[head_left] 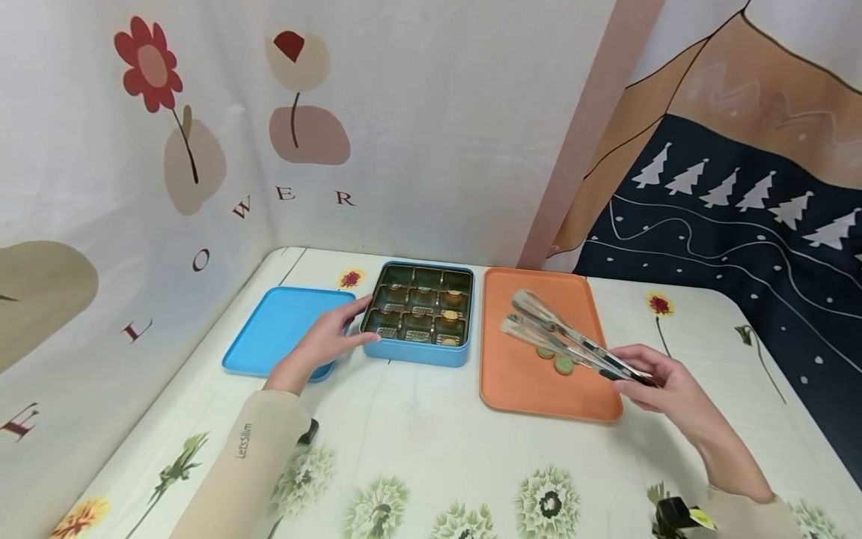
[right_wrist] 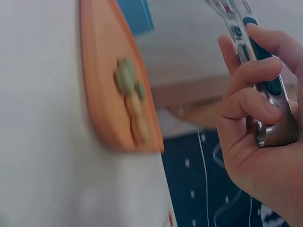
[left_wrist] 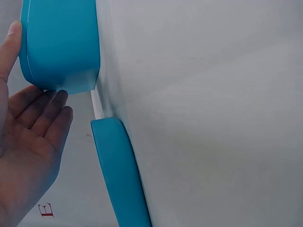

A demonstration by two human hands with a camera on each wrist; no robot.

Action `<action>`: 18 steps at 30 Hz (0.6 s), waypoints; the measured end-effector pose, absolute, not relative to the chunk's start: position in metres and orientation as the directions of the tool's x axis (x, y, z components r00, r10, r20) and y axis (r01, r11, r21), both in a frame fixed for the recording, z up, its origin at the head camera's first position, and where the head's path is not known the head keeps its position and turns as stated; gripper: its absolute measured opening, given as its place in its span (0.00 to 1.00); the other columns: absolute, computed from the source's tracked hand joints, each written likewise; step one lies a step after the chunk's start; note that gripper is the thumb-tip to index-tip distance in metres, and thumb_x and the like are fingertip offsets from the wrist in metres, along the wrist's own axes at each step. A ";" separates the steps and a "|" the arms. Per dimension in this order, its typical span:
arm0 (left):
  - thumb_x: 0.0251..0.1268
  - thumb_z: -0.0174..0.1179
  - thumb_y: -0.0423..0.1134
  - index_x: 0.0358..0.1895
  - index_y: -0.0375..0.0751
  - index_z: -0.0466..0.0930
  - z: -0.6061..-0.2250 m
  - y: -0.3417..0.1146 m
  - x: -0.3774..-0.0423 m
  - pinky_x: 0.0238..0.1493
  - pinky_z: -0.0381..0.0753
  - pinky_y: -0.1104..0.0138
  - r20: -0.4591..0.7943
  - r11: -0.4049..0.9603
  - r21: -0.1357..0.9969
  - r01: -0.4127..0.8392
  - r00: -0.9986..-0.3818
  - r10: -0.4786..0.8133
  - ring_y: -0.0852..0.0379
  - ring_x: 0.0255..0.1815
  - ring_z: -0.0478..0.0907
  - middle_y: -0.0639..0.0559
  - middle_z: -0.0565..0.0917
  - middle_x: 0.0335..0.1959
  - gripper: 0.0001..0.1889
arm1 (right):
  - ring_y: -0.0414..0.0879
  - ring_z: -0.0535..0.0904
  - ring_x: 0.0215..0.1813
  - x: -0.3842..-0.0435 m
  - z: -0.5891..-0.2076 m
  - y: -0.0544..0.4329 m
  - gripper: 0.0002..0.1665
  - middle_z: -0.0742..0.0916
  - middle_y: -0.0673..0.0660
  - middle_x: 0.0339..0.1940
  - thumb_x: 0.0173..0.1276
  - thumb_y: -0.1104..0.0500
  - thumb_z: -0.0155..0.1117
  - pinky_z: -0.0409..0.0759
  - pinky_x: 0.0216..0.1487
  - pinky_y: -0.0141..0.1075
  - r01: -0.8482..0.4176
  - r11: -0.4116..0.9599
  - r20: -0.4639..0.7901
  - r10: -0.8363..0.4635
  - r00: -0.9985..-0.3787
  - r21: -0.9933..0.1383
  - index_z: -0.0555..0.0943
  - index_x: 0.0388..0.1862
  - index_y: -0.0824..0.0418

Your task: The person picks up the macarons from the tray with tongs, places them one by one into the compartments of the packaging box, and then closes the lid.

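Observation:
My right hand holds metal tongs by the dark grip parts, seen close in the right wrist view. The tongs' two arms stand apart over the orange tray, with nothing between their ends. Two round green pieces lie below them; the right wrist view also shows tan pieces on that tray. My left hand touches the left front corner of a blue box, fingers extended along the side and thumb at the front. Inside is a dark divided insert, with small tan pieces in its right column.
A flat blue lid lies left of the box, partly under my left forearm. The table has a white flower-printed cloth. Printed curtains hang right behind the table's far edge and along the left side.

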State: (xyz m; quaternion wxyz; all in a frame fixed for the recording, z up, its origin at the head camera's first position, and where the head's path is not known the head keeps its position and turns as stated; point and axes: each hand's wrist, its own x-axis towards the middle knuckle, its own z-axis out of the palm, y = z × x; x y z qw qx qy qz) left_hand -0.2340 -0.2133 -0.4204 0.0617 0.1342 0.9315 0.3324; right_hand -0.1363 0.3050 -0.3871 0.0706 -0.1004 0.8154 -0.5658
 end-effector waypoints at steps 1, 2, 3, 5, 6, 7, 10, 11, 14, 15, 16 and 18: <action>0.63 0.66 0.56 0.81 0.47 0.52 -0.421 -0.213 -0.234 0.72 0.65 0.40 -0.025 0.743 0.636 0.210 -0.956 0.292 0.34 0.78 0.58 0.39 0.58 0.80 0.47 | 0.37 0.74 0.28 -0.134 -0.388 0.312 0.22 0.87 0.31 0.44 0.71 0.67 0.62 0.75 0.25 0.32 -0.074 0.352 -0.011 -0.233 -0.972 -0.933 0.80 0.55 0.43; 0.63 0.66 0.56 0.81 0.47 0.52 -0.421 -0.213 -0.234 0.72 0.65 0.40 -0.024 0.742 0.637 0.210 -0.956 0.292 0.34 0.78 0.58 0.39 0.58 0.80 0.47 | 0.38 0.73 0.27 -0.132 -0.390 0.318 0.22 0.87 0.32 0.42 0.71 0.67 0.63 0.73 0.24 0.33 -0.061 0.366 -0.023 -0.220 -0.975 -0.929 0.80 0.55 0.42; 0.63 0.66 0.56 0.81 0.47 0.52 -0.422 -0.213 -0.234 0.72 0.65 0.40 -0.023 0.741 0.638 0.210 -0.957 0.291 0.34 0.78 0.58 0.39 0.58 0.80 0.47 | 0.40 0.72 0.25 -0.131 -0.391 0.324 0.22 0.87 0.32 0.40 0.70 0.67 0.63 0.71 0.22 0.34 -0.047 0.378 -0.034 -0.206 -0.978 -0.925 0.81 0.54 0.41; 0.63 0.66 0.55 0.80 0.47 0.52 -0.422 -0.213 -0.234 0.72 0.65 0.40 -0.021 0.739 0.640 0.210 -0.957 0.290 0.34 0.78 0.58 0.39 0.58 0.80 0.47 | 0.42 0.71 0.23 -0.126 -0.394 0.335 0.22 0.85 0.34 0.33 0.70 0.67 0.64 0.67 0.20 0.38 -0.024 0.396 -0.052 -0.178 -0.983 -0.918 0.82 0.52 0.40; 0.63 0.66 0.55 0.80 0.47 0.53 -0.422 -0.213 -0.234 0.72 0.65 0.40 -0.020 0.739 0.640 0.210 -0.957 0.289 0.34 0.78 0.58 0.39 0.58 0.80 0.47 | 0.43 0.70 0.22 -0.124 -0.395 0.340 0.22 0.84 0.35 0.29 0.70 0.66 0.64 0.65 0.19 0.39 -0.011 0.410 -0.060 -0.162 -0.985 -0.912 0.82 0.51 0.39; 0.63 0.67 0.55 0.80 0.47 0.53 -0.422 -0.213 -0.234 0.72 0.65 0.40 -0.020 0.738 0.641 0.209 -0.957 0.289 0.34 0.78 0.58 0.39 0.58 0.80 0.47 | 0.43 0.70 0.21 -0.122 -0.397 0.345 0.22 0.82 0.37 0.25 0.70 0.66 0.64 0.64 0.19 0.41 0.004 0.421 -0.072 -0.146 -0.987 -0.907 0.82 0.50 0.38; 0.63 0.66 0.55 0.81 0.48 0.52 -0.422 -0.212 -0.234 0.73 0.65 0.40 -0.022 0.739 0.641 0.207 -0.958 0.287 0.34 0.78 0.57 0.40 0.58 0.80 0.47 | 0.45 0.69 0.21 -0.116 -0.401 0.358 0.22 0.76 0.40 0.20 0.70 0.65 0.65 0.64 0.20 0.42 0.066 0.458 -0.123 -0.097 -0.988 -0.886 0.83 0.48 0.33; 0.63 0.66 0.55 0.81 0.48 0.52 -0.422 -0.212 -0.234 0.73 0.65 0.40 -0.022 0.739 0.641 0.207 -0.958 0.287 0.34 0.78 0.57 0.40 0.58 0.80 0.47 | 0.45 0.70 0.21 -0.115 -0.403 0.362 0.22 0.76 0.41 0.19 0.70 0.64 0.65 0.65 0.21 0.41 0.089 0.471 -0.142 -0.079 -0.987 -0.878 0.83 0.48 0.32; 0.63 0.66 0.55 0.81 0.48 0.52 -0.422 -0.212 -0.234 0.73 0.64 0.40 -0.023 0.736 0.645 0.206 -0.957 0.288 0.34 0.78 0.57 0.40 0.58 0.80 0.47 | 0.42 0.72 0.24 -0.110 -0.408 0.373 0.22 0.79 0.39 0.22 0.69 0.62 0.67 0.70 0.23 0.36 0.150 0.505 -0.193 -0.035 -0.981 -0.850 0.83 0.46 0.30; 0.63 0.66 0.55 0.81 0.48 0.52 -0.422 -0.212 -0.234 0.73 0.64 0.40 -0.023 0.734 0.647 0.205 -0.957 0.288 0.34 0.79 0.56 0.40 0.58 0.80 0.47 | 0.41 0.73 0.24 -0.108 -0.410 0.376 0.22 0.80 0.39 0.23 0.69 0.62 0.67 0.71 0.24 0.35 0.163 0.515 -0.203 -0.022 -0.979 -0.842 0.84 0.46 0.30; 0.63 0.66 0.55 0.81 0.48 0.52 -0.422 -0.212 -0.234 0.73 0.64 0.40 -0.023 0.733 0.649 0.204 -0.957 0.288 0.34 0.79 0.56 0.40 0.58 0.80 0.47 | 0.39 0.74 0.25 -0.107 -0.411 0.378 0.21 0.81 0.38 0.24 0.68 0.61 0.68 0.72 0.24 0.34 0.174 0.523 -0.211 -0.011 -0.977 -0.834 0.84 0.46 0.31; 0.63 0.67 0.55 0.81 0.48 0.52 -0.422 -0.212 -0.234 0.73 0.64 0.40 -0.024 0.733 0.649 0.204 -0.957 0.288 0.34 0.79 0.56 0.40 0.58 0.80 0.47 | 0.37 0.75 0.27 -0.105 -0.414 0.384 0.20 0.84 0.36 0.27 0.68 0.60 0.69 0.74 0.26 0.33 0.188 0.538 -0.225 -0.004 -0.974 -0.822 0.84 0.46 0.31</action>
